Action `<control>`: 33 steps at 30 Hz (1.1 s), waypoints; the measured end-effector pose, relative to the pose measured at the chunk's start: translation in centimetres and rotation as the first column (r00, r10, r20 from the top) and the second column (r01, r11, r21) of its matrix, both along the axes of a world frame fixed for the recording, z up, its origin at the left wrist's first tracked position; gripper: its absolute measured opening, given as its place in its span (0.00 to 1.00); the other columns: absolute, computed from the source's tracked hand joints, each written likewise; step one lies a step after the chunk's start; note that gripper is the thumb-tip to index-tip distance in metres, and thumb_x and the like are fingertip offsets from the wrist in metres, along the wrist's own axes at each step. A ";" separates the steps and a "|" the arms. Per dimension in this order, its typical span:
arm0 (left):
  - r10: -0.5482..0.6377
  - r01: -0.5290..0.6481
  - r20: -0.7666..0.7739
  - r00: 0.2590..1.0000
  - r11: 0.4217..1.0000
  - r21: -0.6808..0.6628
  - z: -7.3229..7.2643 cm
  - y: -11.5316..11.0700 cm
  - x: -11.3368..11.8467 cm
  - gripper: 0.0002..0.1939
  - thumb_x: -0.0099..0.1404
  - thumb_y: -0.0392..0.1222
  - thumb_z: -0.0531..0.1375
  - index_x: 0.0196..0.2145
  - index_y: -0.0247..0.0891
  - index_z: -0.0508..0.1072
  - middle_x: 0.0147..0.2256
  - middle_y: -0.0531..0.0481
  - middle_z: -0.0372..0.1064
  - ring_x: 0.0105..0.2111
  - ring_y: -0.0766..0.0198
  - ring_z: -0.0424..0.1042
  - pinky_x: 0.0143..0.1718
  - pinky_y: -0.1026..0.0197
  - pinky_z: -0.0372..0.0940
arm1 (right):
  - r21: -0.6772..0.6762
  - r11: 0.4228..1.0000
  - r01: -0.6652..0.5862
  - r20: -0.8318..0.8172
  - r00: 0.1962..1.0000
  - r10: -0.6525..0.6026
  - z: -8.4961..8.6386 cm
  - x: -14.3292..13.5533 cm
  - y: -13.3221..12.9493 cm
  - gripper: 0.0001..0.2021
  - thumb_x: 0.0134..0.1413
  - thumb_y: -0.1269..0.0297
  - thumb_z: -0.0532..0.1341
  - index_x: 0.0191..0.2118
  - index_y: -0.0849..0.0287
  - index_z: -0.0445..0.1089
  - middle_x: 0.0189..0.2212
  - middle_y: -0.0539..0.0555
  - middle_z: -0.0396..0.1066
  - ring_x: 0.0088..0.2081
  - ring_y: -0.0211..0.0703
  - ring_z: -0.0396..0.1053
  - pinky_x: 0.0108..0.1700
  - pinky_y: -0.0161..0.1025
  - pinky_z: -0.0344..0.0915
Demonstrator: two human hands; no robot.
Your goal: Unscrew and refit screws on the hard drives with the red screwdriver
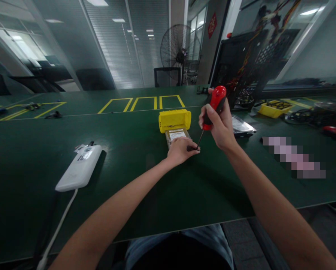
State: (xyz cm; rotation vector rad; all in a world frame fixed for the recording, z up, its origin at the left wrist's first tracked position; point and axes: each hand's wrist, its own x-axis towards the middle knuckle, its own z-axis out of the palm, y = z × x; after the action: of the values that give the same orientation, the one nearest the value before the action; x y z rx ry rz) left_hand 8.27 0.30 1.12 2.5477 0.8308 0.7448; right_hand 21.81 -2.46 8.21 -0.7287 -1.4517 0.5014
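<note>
My right hand is wrapped round the red and black handle of a screwdriver. The screwdriver slants down to the left, its tip at the fingertips of my left hand. Those fingers are closed about a small dark piece, whose kind I cannot make out. Under and beyond my left hand lies a hard drive with a white label, partly hidden by the hand. A yellow plastic bin lies on its side behind it, its opening facing me.
On the green table, a white power bank with a cable lies left. At right are a second drive, a pixelated pink object, a yellow tray and cables. An open computer case stands behind them.
</note>
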 end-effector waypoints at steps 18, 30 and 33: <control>0.013 -0.013 -0.003 1.000 1.000 -0.011 -0.1 -0.1 0.0 0.08 0.60 0.45 0.59 0.37 0.46 0.75 0.39 0.54 0.73 0.49 0.58 0.65 0.51 0.49 0.57 | 0.001 1.000 -0.011 0.023 1.000 0.011 0.1 -0.1 -0.1 0.20 0.53 0.45 0.55 0.49 0.46 0.55 0.28 0.49 0.59 0.25 0.37 0.62 0.25 0.37 0.64; 0.042 -0.042 -0.011 0.999 0.999 0.025 -0.5 0.2 0.2 0.08 0.58 0.45 0.61 0.36 0.47 0.76 0.39 0.55 0.73 0.48 0.57 0.65 0.50 0.50 0.57 | 0.019 0.999 0.048 0.029 0.998 -0.048 -0.2 0.0 0.1 0.20 0.53 0.47 0.56 0.50 0.44 0.55 0.31 0.50 0.62 0.26 0.37 0.64 0.27 0.39 0.67; 0.036 -0.035 -0.014 0.999 0.999 0.035 -0.5 0.2 0.1 0.09 0.57 0.45 0.61 0.37 0.47 0.75 0.39 0.54 0.73 0.48 0.57 0.65 0.49 0.50 0.57 | 0.026 0.998 0.053 0.028 0.998 -0.053 -0.2 -0.1 0.0 0.20 0.53 0.48 0.57 0.50 0.44 0.55 0.31 0.50 0.62 0.26 0.37 0.64 0.28 0.40 0.68</control>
State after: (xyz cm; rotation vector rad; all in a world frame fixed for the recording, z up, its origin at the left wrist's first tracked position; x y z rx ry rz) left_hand 8.41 0.49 0.57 2.5784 0.8774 0.7592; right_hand 21.71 -2.50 8.02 -0.7546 -1.4591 0.4322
